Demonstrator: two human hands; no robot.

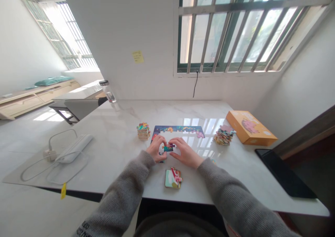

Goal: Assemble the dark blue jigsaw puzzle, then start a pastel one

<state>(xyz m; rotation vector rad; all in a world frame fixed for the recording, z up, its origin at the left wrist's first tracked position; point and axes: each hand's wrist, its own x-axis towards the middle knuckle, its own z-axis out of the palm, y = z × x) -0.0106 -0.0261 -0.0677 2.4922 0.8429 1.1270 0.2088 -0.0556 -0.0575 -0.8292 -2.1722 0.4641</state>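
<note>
With my left hand (157,148) and right hand (184,153) closed in a narrow grip around the small puzzle pieces (168,148) between them on the worktop (117,125), I have the puzzle border (176,128) at twelve o'clock, a stack (143,132) at ten and a pile (172,178) at six.

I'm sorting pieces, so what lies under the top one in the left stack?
More puzzle pieces; their edges show, but most of their surfaces are covered.
</note>
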